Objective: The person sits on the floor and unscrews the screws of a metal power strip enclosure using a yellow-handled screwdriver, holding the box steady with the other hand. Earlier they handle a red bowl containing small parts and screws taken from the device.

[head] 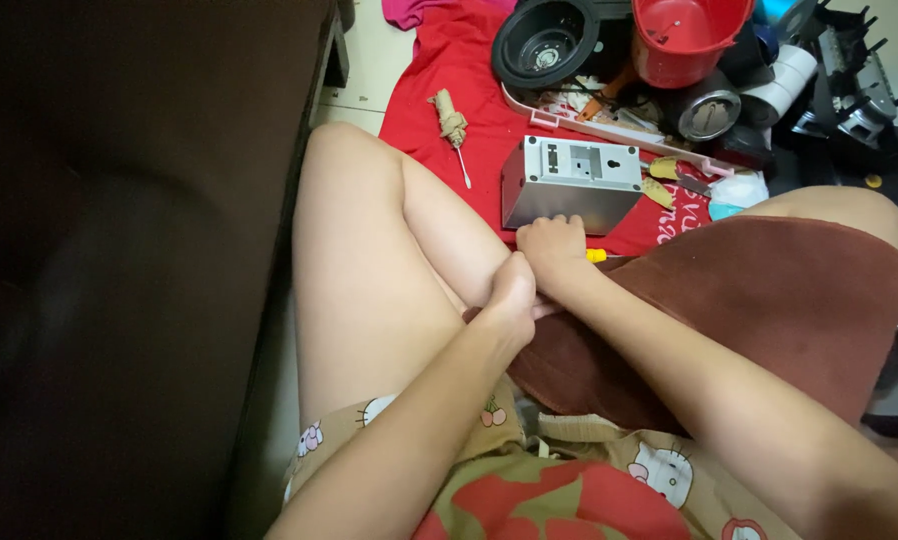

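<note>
Nearest, the left hand (512, 290) curls shut against the right wrist. The right hand (552, 245) grips a yellow-handled tool (596, 255) at the brown cushion's (769, 310) edge, fingers closed, bracing by the grey box (569, 185) at twelve o'clock.

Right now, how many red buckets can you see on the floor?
1. The red bucket stands at the top of the view, right of the black round pot and beyond the grey metal box. The clutter around it could hide others.
</note>
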